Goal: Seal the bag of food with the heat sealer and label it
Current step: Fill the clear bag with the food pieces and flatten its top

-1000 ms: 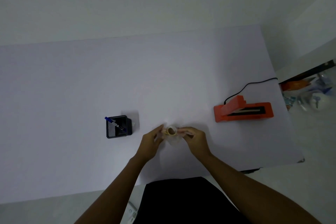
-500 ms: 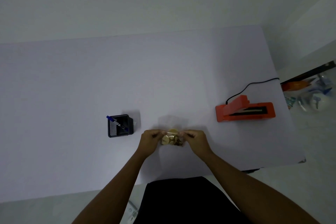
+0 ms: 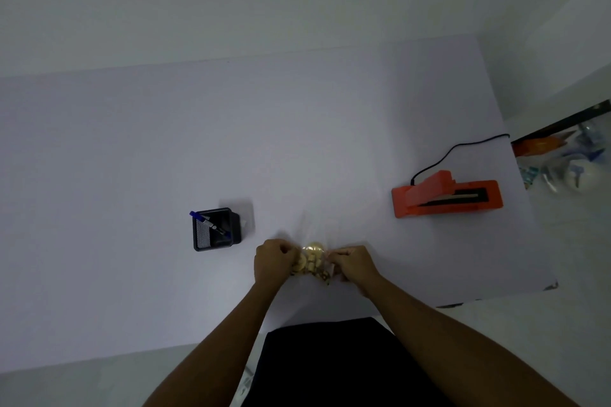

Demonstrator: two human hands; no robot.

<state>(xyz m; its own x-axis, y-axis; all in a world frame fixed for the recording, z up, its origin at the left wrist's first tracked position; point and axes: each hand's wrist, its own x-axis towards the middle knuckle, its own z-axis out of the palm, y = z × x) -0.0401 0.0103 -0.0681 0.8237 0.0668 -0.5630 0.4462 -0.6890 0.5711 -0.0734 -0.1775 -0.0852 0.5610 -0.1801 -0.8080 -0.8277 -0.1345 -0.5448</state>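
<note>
Left of centre on the white table [image 3: 132, 142], a black holder [image 3: 215, 230] with a blue pen [image 3: 209, 222]. Lower centre, the left hand [image 3: 272, 261] and right hand [image 3: 355, 263] pinch a clear bag of food [image 3: 312, 261] between them. At right, the orange heat sealer [image 3: 446, 196], lid raised

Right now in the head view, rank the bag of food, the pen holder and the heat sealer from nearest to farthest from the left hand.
1. Bag of food: gripped by the left hand, on its right.
2. Pen holder: to its left.
3. Heat sealer: far right, beyond the right hand.
</note>
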